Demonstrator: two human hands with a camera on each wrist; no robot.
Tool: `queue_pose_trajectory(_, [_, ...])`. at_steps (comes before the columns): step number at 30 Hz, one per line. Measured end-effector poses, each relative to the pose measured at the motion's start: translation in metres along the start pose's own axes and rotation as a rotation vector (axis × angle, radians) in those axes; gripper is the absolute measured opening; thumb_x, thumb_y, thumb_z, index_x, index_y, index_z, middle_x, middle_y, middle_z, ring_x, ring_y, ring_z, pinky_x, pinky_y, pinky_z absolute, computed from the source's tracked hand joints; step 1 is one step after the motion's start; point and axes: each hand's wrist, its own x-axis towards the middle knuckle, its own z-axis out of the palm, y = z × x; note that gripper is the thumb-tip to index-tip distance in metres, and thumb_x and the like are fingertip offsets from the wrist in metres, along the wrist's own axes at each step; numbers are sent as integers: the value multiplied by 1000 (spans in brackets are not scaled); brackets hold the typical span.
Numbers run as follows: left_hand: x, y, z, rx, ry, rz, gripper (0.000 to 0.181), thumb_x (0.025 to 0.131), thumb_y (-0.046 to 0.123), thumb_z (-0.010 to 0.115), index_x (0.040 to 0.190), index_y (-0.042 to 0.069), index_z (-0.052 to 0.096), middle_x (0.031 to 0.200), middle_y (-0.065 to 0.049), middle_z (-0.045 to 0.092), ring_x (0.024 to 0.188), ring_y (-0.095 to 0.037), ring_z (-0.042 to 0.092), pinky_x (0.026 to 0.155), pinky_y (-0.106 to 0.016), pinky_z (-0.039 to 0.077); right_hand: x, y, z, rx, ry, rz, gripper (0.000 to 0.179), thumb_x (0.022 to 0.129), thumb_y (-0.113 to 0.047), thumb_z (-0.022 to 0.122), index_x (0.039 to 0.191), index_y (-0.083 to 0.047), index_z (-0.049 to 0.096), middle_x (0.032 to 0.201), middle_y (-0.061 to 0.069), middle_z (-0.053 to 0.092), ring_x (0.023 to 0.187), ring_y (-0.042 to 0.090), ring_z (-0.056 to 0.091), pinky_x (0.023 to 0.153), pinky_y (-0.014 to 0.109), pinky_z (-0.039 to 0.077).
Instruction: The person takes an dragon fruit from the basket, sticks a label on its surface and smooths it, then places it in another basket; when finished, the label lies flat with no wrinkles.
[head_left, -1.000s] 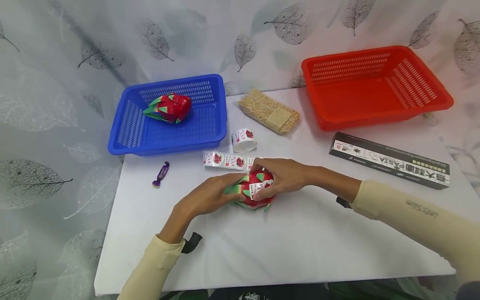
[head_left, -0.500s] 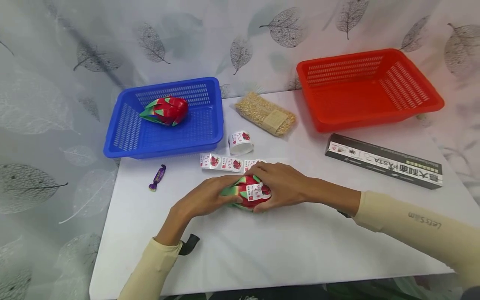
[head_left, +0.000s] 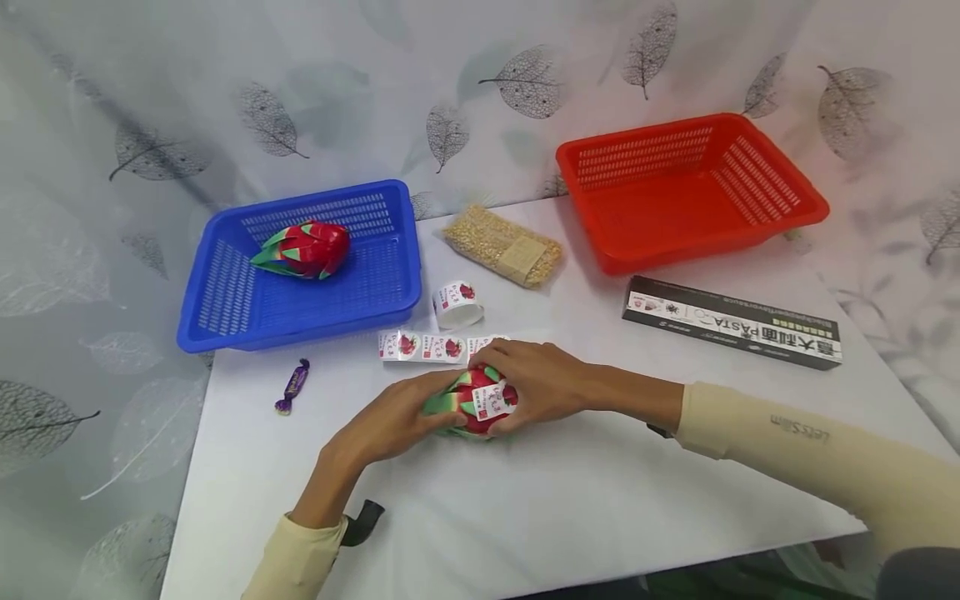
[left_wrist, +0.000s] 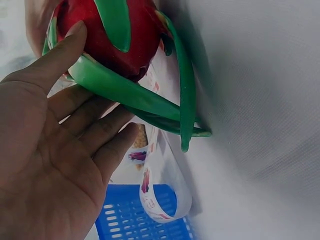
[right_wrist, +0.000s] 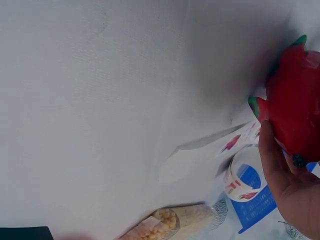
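A dragon fruit [head_left: 467,408] lies between the person's two hands, over the middle of the white surface [head_left: 600,508]; its green leafy end points toward the left hand, and a printed white sticker [head_left: 492,402] sits on its upper side; whether its underside touches the cloth I cannot tell.

The left hand's grip [head_left: 396,418] is parted about the leafy end, thumb on the near side and fingers on the far side; the right hand's grip [head_left: 546,385] spans the rounded red end, thumb near the sticker's lower edge.

Just beyond the hands runs a strip of labels [head_left: 431,347], with a label roll [head_left: 457,306] standing behind it; a bag of yellow kernels [head_left: 501,243] lies farther back; a blue basket [head_left: 378,275] at the left holds a second dragon fruit [head_left: 309,248], a purple-wrapped candy [head_left: 293,387] lying in front; at the right are a red basket [head_left: 667,212] and a black pasta box [head_left: 731,323].
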Motion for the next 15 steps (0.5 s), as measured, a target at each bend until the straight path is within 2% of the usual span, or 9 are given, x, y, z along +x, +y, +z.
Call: queue_pose_trajectory(15, [-1, -5, 5, -24, 31, 14, 67, 98, 36, 77, 159, 22, 52, 150, 1, 61, 126, -18, 58, 107, -47, 50, 0, 3, 3, 47, -18, 19, 85, 82, -58, 83, 152, -23, 49, 145, -1, 54, 127, 15, 54, 97, 35, 57])
